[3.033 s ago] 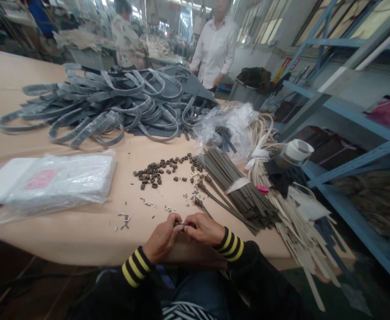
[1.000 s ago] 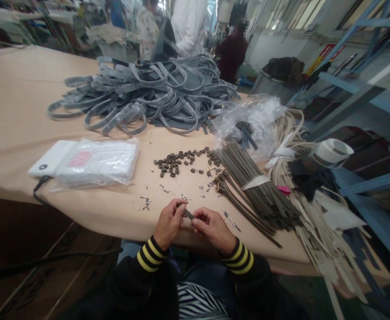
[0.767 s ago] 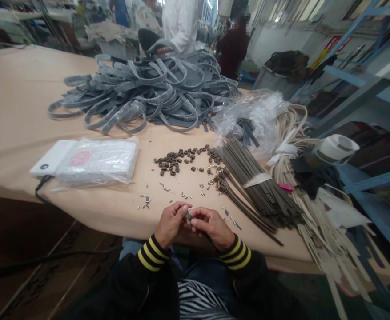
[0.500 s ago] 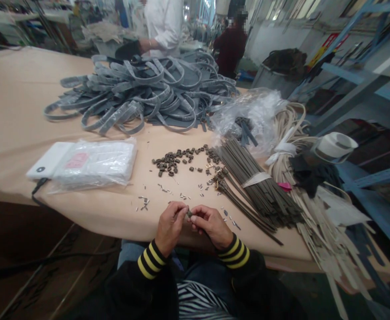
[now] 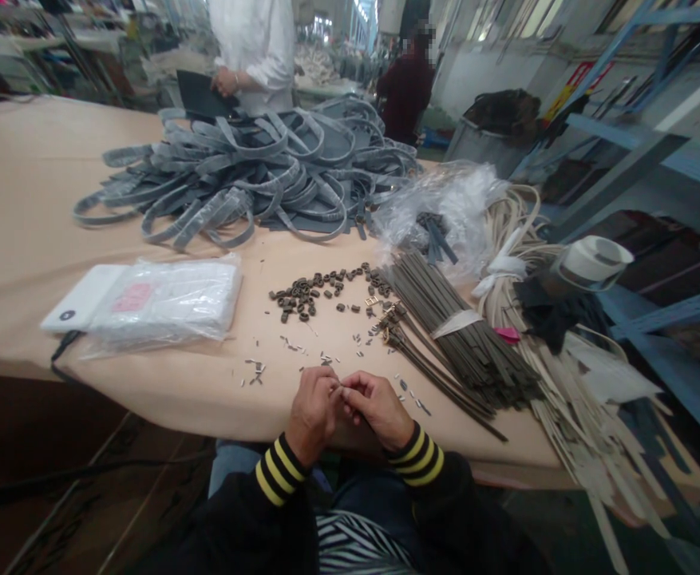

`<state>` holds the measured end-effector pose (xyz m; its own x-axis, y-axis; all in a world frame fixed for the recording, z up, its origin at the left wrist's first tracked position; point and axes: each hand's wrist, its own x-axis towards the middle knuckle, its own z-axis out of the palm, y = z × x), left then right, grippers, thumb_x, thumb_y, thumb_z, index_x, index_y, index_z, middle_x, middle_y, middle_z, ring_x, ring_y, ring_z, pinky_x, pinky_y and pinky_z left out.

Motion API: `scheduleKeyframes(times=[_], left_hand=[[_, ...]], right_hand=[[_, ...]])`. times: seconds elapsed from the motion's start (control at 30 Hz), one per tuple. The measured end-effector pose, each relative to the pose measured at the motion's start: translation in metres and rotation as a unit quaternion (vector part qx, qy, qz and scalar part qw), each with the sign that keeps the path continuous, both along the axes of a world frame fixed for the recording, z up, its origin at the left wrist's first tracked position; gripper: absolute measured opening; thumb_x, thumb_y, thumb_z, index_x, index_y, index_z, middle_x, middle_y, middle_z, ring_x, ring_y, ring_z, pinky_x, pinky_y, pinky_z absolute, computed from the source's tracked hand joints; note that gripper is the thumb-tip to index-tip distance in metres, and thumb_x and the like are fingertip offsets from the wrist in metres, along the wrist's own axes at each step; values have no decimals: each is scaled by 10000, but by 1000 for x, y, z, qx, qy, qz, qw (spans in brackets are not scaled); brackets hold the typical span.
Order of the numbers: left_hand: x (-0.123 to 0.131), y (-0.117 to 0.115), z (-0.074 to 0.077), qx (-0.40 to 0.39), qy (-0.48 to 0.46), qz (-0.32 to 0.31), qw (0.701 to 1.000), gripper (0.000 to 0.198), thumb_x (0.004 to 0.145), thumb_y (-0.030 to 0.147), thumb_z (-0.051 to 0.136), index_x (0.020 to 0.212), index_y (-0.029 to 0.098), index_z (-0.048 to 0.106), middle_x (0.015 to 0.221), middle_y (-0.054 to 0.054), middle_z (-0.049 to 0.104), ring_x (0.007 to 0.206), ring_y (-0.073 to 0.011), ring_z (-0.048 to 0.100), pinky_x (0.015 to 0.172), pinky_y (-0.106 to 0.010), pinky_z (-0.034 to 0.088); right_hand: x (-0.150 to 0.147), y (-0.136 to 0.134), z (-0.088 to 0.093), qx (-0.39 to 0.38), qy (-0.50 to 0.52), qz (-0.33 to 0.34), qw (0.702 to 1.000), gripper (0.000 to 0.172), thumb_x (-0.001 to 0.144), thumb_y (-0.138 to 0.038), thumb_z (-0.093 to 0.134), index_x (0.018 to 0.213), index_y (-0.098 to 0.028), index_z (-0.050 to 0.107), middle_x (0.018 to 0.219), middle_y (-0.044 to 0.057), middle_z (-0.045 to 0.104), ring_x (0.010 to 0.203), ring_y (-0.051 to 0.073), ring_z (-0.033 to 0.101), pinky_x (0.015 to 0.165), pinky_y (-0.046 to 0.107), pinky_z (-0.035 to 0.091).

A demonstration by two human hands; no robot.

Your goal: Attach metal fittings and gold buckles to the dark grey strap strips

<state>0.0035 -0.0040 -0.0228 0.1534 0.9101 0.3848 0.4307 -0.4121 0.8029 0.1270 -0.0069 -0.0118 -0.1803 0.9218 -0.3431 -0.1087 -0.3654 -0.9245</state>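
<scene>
My left hand (image 5: 314, 409) and my right hand (image 5: 378, 406) meet fingertip to fingertip just above the front of the table. Both are closed in a pinch on a small olive-brown strap loop, almost wholly hidden now by the fingers. Beyond them lies a pile of similar loops (image 5: 295, 297). Tiny pale and dark offcuts (image 5: 256, 370) are scattered between that pile and my hands. To the right are a few dark straps with brass buckles (image 5: 425, 369) and a bundle of olive strips (image 5: 463, 335) tied with a pale band.
A plastic-wrapped white box (image 5: 164, 299) with a cable lies left on the covered table (image 5: 20, 200). Grey wrapped straps (image 5: 254, 176) are heaped behind. Clear plastic bag (image 5: 451, 200), cream strips (image 5: 571, 431) and blue shelving (image 5: 654, 319) stand right. A person in white (image 5: 254, 56) handles a dark panel.
My left fingers have curled further over the loop, which showed between the fingertips before. The person in white has shifted left and raised the dark panel. The view has tilted slightly.
</scene>
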Motion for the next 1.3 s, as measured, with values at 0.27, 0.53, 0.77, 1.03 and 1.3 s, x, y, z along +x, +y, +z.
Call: scheduleKeyframes(times=[0.27, 0.53, 0.77, 1.03, 1.3], left_hand=[[-16, 5, 17, -348, -390, -87, 848, 207, 703, 356, 529, 686, 158, 474, 716, -9, 458, 624, -104, 445, 562, -251, 407], [-30, 21, 13, -199, -98, 90, 971, 274, 704, 314, 487, 914, 154, 559, 929, -65, 535, 831, -170, 509, 743, -310, 426], [-16, 19, 15, -328, -188, -4, 926, 248, 726, 358, 490, 645, 130, 543, 531, 36, 514, 447, -58, 435, 466, -181, 362], [-13, 17, 14, -374, -223, -4, 900, 230, 734, 360, 471, 736, 133, 512, 507, 58, 475, 381, -37, 362, 370, -154, 274], [-15, 14, 10, -301, -159, -2, 940, 144, 749, 260, 445, 848, 155, 441, 546, 60, 472, 473, -69, 426, 456, -182, 334]], right_hand=[[7, 3, 5, -37, 69, -53, 996, 195, 579, -265, 635, 669, -137, 520, 548, -29, 573, 391, 28, 418, 305, 119, 246], [7, 2, 10, -49, 94, -20, 994, 239, 579, -291, 655, 693, -135, 514, 587, -12, 592, 416, 34, 448, 327, 126, 286], [7, 4, 3, -42, 58, 19, 997, 226, 598, -300, 631, 699, -135, 514, 614, -17, 574, 412, 32, 431, 330, 135, 277], [4, -6, 10, 253, -367, 32, 894, 142, 746, -155, 442, 779, -156, 580, 762, 60, 608, 728, 156, 551, 697, 292, 429], [9, -5, 14, 218, -370, 66, 901, 166, 747, -178, 474, 868, -150, 584, 841, 66, 632, 780, 163, 563, 734, 281, 424]])
